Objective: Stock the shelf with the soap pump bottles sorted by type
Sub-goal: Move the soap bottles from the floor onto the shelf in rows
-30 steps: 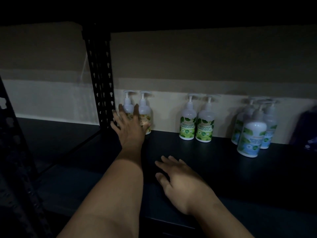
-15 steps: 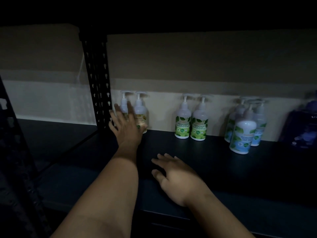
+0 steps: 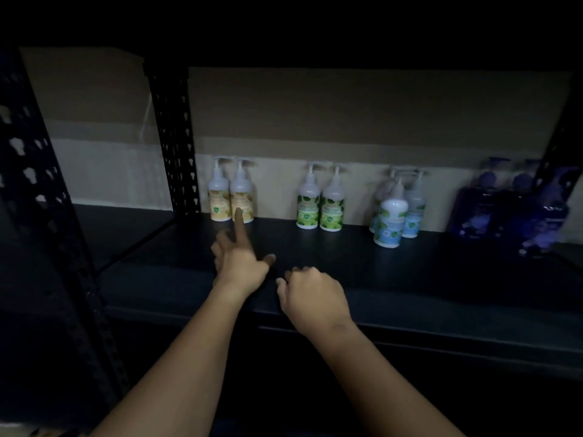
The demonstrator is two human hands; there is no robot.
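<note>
Yellow soap bottles (image 3: 232,197) stand upright at shelf (image 3: 410,279) back, straight ahead of your left hand (image 3: 241,263). One finger points, rest curled, holds nothing. Right hand (image 3: 310,298) farther back, curled, empty.

Pretty dim scene overall; the upper part is swallowed by black shadow. A dark shelf board (image 3: 410,279) is seen running left to right, with a paler front lip nearer the camera. Black perforated metal uprights are placed at the near left (image 3: 34,171) and further back (image 3: 175,146), keyhole slots punched all along them; another upright (image 3: 558,146) is glimpsed at the far right. Behind everything, a beige wall (image 3: 347,115) is lit brighter along its lower band.
</note>
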